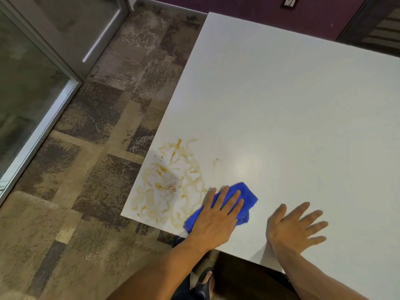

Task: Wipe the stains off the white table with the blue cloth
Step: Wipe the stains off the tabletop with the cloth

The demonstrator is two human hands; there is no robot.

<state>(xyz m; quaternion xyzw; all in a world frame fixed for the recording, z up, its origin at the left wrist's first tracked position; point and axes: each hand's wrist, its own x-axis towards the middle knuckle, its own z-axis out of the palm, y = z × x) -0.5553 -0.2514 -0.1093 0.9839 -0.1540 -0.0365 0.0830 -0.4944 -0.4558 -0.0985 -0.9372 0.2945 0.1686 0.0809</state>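
The white table fills the right side of the head view. Orange-brown smeared stains cover its near left corner, with a small faint mark further right. The blue cloth lies flat on the table just right of the stains. My left hand presses down on it with fingers spread, covering most of it. My right hand rests palm-down on the bare table to the right, fingers apart, holding nothing.
Patterned brown carpet lies left of the table. A glass partition with a metal frame stands at the far left. A purple wall runs behind the table. My sandalled foot shows below the near table edge.
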